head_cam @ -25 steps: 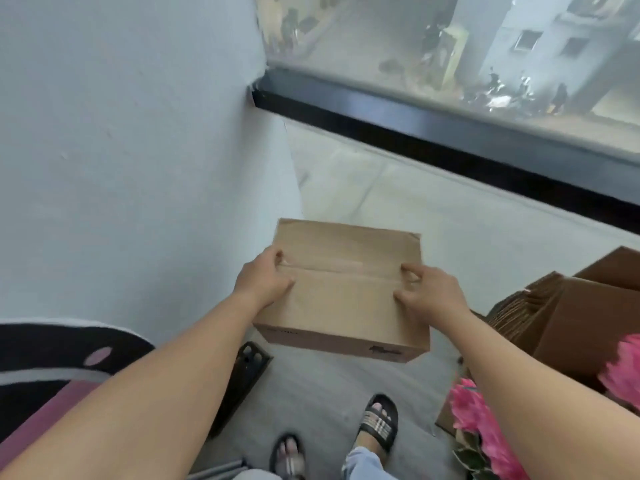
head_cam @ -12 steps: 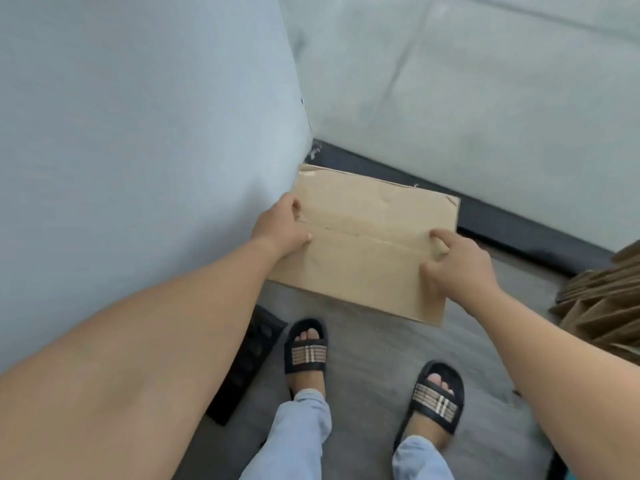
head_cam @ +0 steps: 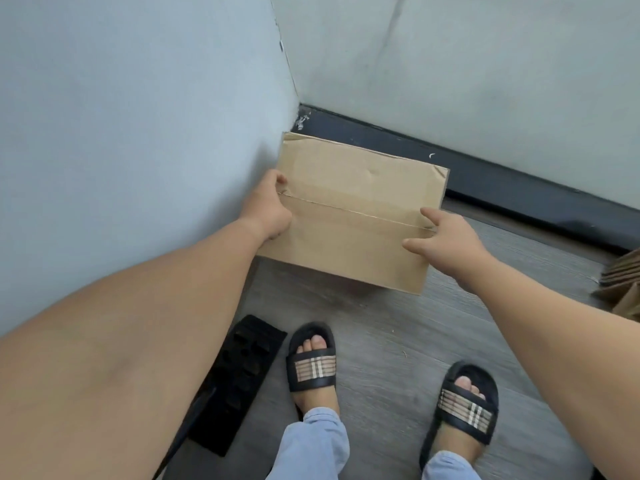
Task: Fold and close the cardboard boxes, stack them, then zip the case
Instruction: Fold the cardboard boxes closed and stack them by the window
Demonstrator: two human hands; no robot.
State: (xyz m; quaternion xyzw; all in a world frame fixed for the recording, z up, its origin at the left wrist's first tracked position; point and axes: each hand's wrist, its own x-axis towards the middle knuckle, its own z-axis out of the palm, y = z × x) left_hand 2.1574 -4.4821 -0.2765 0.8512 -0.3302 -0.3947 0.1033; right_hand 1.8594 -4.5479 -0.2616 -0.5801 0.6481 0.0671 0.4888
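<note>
The closed cardboard box (head_cam: 353,209) has come down from chest height into the corner where the two walls meet, and it now sits low against the black baseboard (head_cam: 519,181), though whether it rests on the floor yet I cannot tell. The left hand (head_cam: 268,211) still grips its left end with fingers curled over the edge, while the right hand (head_cam: 445,235) has loosened, fingers spread on the top by the flap seam. This box looks about placed as the base of a stack; more flattened cardboard (head_cam: 620,285) waits at the right.
</note>
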